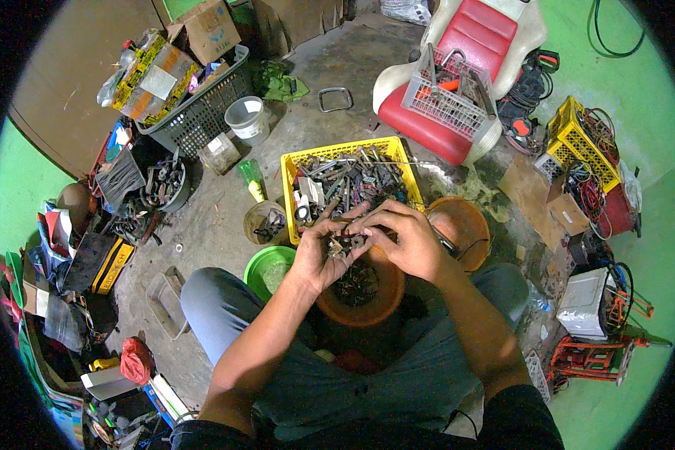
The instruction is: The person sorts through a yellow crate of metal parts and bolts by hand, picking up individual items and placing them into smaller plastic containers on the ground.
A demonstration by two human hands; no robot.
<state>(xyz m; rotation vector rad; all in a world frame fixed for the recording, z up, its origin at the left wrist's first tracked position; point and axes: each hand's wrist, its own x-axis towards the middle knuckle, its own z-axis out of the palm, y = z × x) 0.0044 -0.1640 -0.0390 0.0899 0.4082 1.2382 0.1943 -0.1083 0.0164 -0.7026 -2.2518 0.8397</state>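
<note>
My left hand (318,256) is turned palm up and cupped around a small heap of mixed metal hardware (346,244). Over that palm, my right hand (408,242) bends its fingers down so the tips touch the pieces; whether it pinches one is hidden. Directly beneath both hands, an orange-brown tub (360,322) holds dark small parts (355,284). Just beyond my fingers stands a yellow plastic crate (286,191) heaped with tools and metal parts (349,180). A green bowl (264,273) sits left of the tub, near my left forearm.
An orange basin (467,216) stands right of the crate. Left of it are a translucent tub (253,225) and green bottle (251,177). A red-and-white seat (427,132) bears a clear tool basket (447,104). Boxes and a grey basket (188,124) line the left.
</note>
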